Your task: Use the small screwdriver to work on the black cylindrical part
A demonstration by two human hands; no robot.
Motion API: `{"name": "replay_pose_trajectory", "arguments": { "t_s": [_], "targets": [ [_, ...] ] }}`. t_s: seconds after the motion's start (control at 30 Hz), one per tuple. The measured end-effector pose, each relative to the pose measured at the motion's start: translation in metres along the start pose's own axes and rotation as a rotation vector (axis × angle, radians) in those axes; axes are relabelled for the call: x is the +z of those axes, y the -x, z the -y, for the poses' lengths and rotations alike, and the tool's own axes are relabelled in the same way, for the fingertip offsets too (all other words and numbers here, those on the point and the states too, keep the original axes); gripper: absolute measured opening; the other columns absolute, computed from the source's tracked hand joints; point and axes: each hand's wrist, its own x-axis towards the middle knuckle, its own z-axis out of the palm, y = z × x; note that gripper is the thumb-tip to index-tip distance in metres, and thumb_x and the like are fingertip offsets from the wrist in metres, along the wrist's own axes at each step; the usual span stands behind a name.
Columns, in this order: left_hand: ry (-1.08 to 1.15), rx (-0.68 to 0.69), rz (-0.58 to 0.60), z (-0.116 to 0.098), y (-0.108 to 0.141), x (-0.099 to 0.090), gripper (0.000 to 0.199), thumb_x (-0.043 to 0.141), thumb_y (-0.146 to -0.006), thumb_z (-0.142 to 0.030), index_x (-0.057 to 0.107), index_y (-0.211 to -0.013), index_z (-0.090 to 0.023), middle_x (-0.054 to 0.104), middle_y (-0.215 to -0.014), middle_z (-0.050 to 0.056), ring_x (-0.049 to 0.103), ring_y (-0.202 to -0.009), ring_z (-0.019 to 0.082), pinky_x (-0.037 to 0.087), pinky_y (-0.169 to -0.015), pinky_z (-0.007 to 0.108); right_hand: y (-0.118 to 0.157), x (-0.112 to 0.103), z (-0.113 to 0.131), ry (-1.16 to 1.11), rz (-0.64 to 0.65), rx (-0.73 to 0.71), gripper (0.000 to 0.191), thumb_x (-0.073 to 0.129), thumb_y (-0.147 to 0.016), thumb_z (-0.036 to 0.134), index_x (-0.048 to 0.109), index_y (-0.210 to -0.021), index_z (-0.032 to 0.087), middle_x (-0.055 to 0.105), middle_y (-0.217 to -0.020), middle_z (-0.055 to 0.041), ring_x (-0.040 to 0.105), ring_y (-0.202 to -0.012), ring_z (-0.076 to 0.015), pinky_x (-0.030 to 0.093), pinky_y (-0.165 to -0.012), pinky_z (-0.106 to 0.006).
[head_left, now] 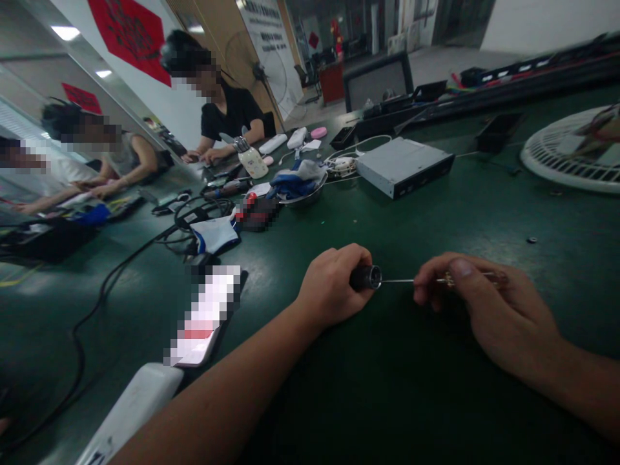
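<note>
My left hand [332, 284] is wrapped round a black cylinder [364, 277] whose round end faces right; most of its length is hidden in the fist. In my right hand [494, 310] is a screwdriver [398, 281], its clear, amber-tinted handle pinched between thumb and fingers. The thin metal shaft points left and its tip meets the rim of the cylinder's end; whether it goes inside I cannot tell. Both hands are low over the dark green table [416, 239].
Left of my forearm lie a phone [208, 316] and a white case [130, 410]. A black cable [77, 342] curves along the left. Ahead are a grey disc drive [404, 161] and a bowl [310, 194] with blue-white cloth. A white fan grille [547, 158] lies right. Several people sit across the table.
</note>
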Motion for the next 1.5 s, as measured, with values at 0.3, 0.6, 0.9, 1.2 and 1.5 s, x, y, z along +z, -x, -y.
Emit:
{"name": "replay_pose_trajectory", "arguments": {
  "t_s": [0.3, 0.6, 0.9, 1.2, 1.5],
  "targets": [
    [-0.007, -0.006, 0.008, 0.0004, 0.0017, 0.0013, 0.022, 0.066, -0.074, -0.022, 0.055, -0.093, -0.021, 0.062, -0.080, 0.000, 0.055, -0.067, 0.013, 0.043, -0.061, 0.029, 0.0014, 0.0009, 0.0000, -0.001, -0.047, 0.024, 0.042, 0.045, -0.099, 0.052, 0.071, -0.084, 0.022, 0.069, -0.070, -0.0030, 0.061, -0.063, -0.0154, 0.048, -0.054, -0.026],
    [0.004, 0.007, 0.007, 0.0009, 0.0008, 0.0006, 0.019, 0.065, -0.075, -0.023, 0.054, -0.091, -0.020, 0.062, -0.080, 0.000, 0.056, -0.068, 0.013, 0.043, -0.061, 0.028, 0.0005, 0.0014, -0.0021, -0.083, -0.019, 0.005, 0.037, 0.045, -0.100, 0.047, 0.071, -0.092, 0.022, 0.070, -0.076, -0.0030, 0.065, -0.068, -0.0154, 0.050, -0.056, -0.026],
    [-0.002, 0.009, 0.012, 0.0029, -0.0009, 0.0023, 0.022, 0.065, -0.073, -0.021, 0.054, -0.092, -0.021, 0.062, -0.080, -0.001, 0.056, -0.068, 0.013, 0.043, -0.062, 0.028, -0.0017, -0.0012, -0.0013, -0.089, 0.064, -0.058, 0.036, 0.043, -0.101, 0.044, 0.070, -0.092, 0.022, 0.070, -0.079, -0.0033, 0.064, -0.069, -0.0155, 0.050, -0.057, -0.026],
    [0.004, 0.017, 0.014, 0.0019, -0.0003, 0.0013, 0.021, 0.065, -0.074, -0.022, 0.053, -0.092, -0.021, 0.063, -0.081, 0.000, 0.056, -0.068, 0.013, 0.043, -0.062, 0.028, -0.0006, -0.0018, 0.0003, -0.021, 0.040, -0.007, 0.040, 0.043, -0.101, 0.048, 0.070, -0.083, 0.024, 0.068, -0.072, -0.0022, 0.061, -0.065, -0.0148, 0.049, -0.056, -0.025],
    [0.008, 0.025, 0.015, 0.0001, 0.0006, 0.0007, 0.021, 0.065, -0.075, -0.020, 0.053, -0.092, -0.020, 0.062, -0.081, 0.000, 0.056, -0.068, 0.013, 0.043, -0.062, 0.028, 0.0012, 0.0008, 0.0002, -0.018, -0.038, 0.025, 0.039, 0.045, -0.099, 0.050, 0.070, -0.087, 0.023, 0.069, -0.071, -0.0019, 0.063, -0.064, -0.0145, 0.049, -0.054, -0.025]
  ]
}}
